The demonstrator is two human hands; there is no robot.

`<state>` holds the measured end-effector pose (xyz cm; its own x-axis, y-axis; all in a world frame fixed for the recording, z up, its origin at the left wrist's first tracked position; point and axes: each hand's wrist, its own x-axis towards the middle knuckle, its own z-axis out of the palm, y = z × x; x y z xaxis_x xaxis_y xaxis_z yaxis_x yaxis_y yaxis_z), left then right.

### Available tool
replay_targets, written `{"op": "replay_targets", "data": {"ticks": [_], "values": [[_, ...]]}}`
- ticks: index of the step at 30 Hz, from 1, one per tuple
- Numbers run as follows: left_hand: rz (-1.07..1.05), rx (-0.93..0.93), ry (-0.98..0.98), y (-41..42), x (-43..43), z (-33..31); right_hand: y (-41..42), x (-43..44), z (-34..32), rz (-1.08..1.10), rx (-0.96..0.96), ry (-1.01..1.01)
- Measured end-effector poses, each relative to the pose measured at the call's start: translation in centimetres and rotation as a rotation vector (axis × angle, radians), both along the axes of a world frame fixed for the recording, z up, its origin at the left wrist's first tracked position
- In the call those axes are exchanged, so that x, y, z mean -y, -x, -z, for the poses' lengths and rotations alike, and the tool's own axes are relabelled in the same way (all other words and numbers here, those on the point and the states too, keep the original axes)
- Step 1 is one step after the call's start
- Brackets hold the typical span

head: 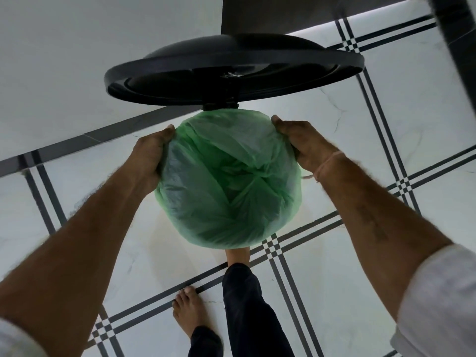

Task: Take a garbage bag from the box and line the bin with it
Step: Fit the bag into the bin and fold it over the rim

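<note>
1. Left hand (152, 153): fingers curled round the left edge of the garbage bag (229, 181), gripping the plastic, thumb on top.
2. Garbage bag: green and translucent. It is opened out between the two hands, stretched over the mouth of the bin (220, 107), and sags into it in folds. The bag hides the bin apart from a black hinge block at the far rim.
3. Lid (231, 70): black and round, raised behind the bag, underside facing the camera.
4. Right hand (304, 143): fingers closed on the bag's right edge, gripping it. A thread band (327, 163) is round the wrist.
5. Below: a bare foot (188, 313) on the white tiled floor (334, 279). A second foot (238, 256) is at the bin's near edge.
</note>
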<state>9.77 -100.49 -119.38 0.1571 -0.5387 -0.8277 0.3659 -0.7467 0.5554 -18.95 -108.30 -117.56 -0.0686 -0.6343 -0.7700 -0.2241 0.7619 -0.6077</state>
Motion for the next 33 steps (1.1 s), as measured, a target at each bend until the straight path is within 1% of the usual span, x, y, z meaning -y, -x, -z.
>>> {"op": "replay_targets", "data": {"ticks": [3, 5, 7, 10, 11, 12, 14, 15, 16, 17, 19, 20, 21, 23, 27, 31, 33], "values": [[0.054, -0.026, -0.029, 0.0, 0.4, 0.0, 0.0, 0.2, 0.7, -0.04, 0.029, -0.086], [0.09, -0.022, -0.047, 0.2, 0.5, -0.1, -0.7, 0.0, 1.0, -0.048, -0.012, -0.094], [0.099, 0.008, -0.016, 0.2, 0.3, -0.3, -0.8, -0.1, 1.5, -0.013, -0.043, -0.048], [0.084, 0.114, 0.025, 0.0, 0.0, -0.9, 0.9, -1.1, 1.9, 0.019, -0.098, 0.089], [0.08, 0.178, 0.035, 0.1, -0.6, -1.3, 1.5, -2.2, 1.8, 0.069, -0.118, 0.144], [0.058, 0.281, 0.054, 0.3, -1.5, -1.5, 1.8, -3.6, 1.4, 0.126, -0.173, 0.207], [-0.031, 0.558, 0.083, 1.0, -4.2, -1.1, 2.2, -7.3, 0.6, 0.266, -0.298, 0.322], [-0.112, 0.653, 0.062, 1.3, -5.9, -0.9, 2.2, -9.3, 0.5, 0.356, -0.303, 0.313], [-0.194, 0.658, 0.005, 1.9, -7.4, -0.8, 2.1, -11.2, 0.2, 0.423, -0.25, 0.238], [-0.28, 0.553, -0.079, 2.6, -8.6, -0.9, 1.9, -12.9, 0.1, 0.457, -0.171, 0.112], [-0.416, 0.211, -0.233, 3.9, -10.3, -1.0, 1.5, -14.8, -0.5, 0.488, -0.003, -0.12], [-0.47, 0.08, -0.26, 4.4, -10.9, -1.1, 1.4, -15.1, -0.8, 0.533, 0.078, -0.166], [-0.508, 0.006, -0.253, 4.6, -11.5, -1.2, 1.3, -15.1, -1.0, 0.592, 0.151, -0.177], [-0.549, -0.066, -0.211, 4.6, -12.0, -1.2, 1.4, -14.8, -1.1, 0.677, 0.247, -0.163], [-0.586, -0.144, -0.178, 4.5, -12.4, -1.2, 1.6, -14.4, -0.4, 0.701, 0.337, -0.197], [-0.585, -0.145, -0.219, 5.6, -13.6, -2.1, 2.3, -16.3, -0.7, 0.682, 0.212, -0.223], [-0.575, -0.189, -0.26, 6.7, -14.4, -2.4, 2.3, -18.0, -0.9, 0.677, 0.196, -0.258]]}}
